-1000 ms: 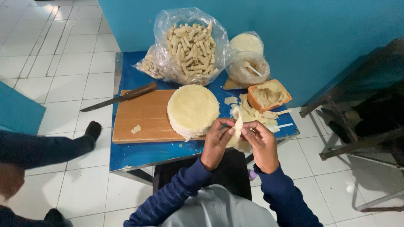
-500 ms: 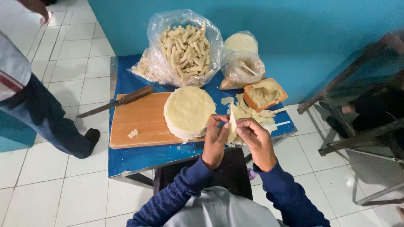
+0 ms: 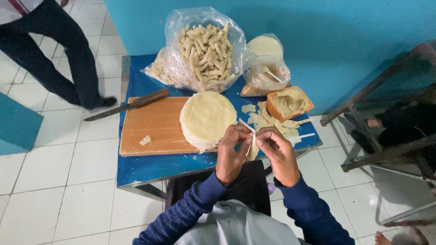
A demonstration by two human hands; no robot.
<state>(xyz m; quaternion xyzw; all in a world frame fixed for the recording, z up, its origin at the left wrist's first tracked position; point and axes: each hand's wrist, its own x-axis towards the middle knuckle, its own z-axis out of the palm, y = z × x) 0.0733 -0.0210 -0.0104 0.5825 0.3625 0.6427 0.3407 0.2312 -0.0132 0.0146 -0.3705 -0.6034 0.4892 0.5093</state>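
We held a thin pale wrapper (image 3: 252, 147) pinched between our left hand (image 3: 231, 154) and right hand (image 3: 280, 152), both closed on it, above the near edge of the blue table (image 3: 136, 168). At ten o'clock from our hands stood the stack of round wrappers (image 3: 206, 119), resting on the wooden board (image 3: 152, 124). At twelve o'clock sat a bag of rolls (image 3: 204, 50), and at two o'clock an orange tub (image 3: 289, 103).

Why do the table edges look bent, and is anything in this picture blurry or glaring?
Head view: the wide lens bows the blue table and floor tiles outward; soft, even light, faint shadows; mild sheen on the plastic bag; left hand and right hand reasonably sharp around the thin wrapper; right edge dim.
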